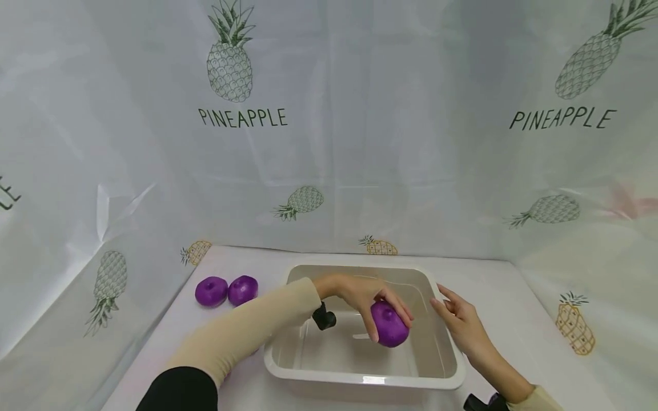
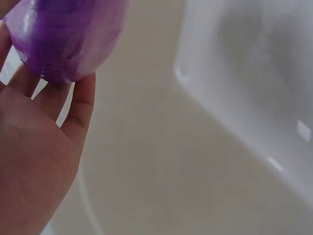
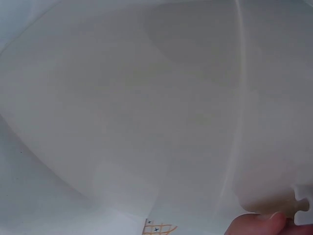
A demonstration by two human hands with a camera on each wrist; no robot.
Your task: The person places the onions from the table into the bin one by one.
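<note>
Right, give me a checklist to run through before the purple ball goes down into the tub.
1. Left hand grips the purple ball: ok.
2. Ball is over the white tub, inside its rim: ok.
3. Tub floor under the ball is free of other things: ok.
4. Right hand steadies the tub's right rim: ok, it touches the rim.
5. Water in the tub: cannot tell.
6. Two purple balls left of the tub lie apart from it: ok.

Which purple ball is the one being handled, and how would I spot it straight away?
Find the white tub in the middle of the table. The left hand reaches over it, its fingers curled round a purple ball held inside the tub. The other two purple balls lie untouched on the table, left of the tub.
</note>
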